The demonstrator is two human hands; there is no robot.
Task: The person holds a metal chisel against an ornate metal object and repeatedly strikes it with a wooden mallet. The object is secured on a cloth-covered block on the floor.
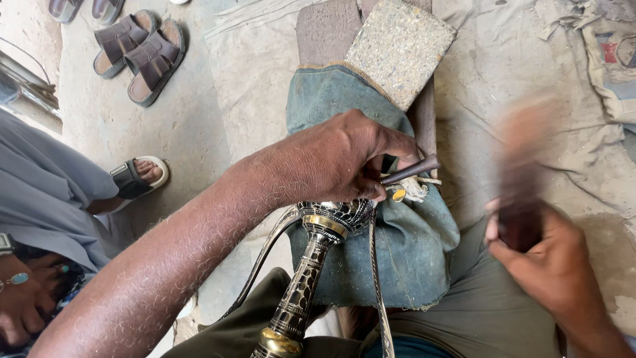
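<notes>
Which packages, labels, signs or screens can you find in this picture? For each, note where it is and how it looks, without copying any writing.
Printed sack or cloth: top right corner on the ground, crumpled, off-white with red and blue print patches; only partly in view.
No screens, signs or boxed packages show anywhere else in the picture.

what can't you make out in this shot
- Head view: the tool in the right hand is smeared by motion; its shape is unclear.
- The punch tip is hidden behind the left hand.
- The ornate metal piece is cut off by the bottom edge.
- A person at left is cut by the frame; only a foot shows.
</notes>
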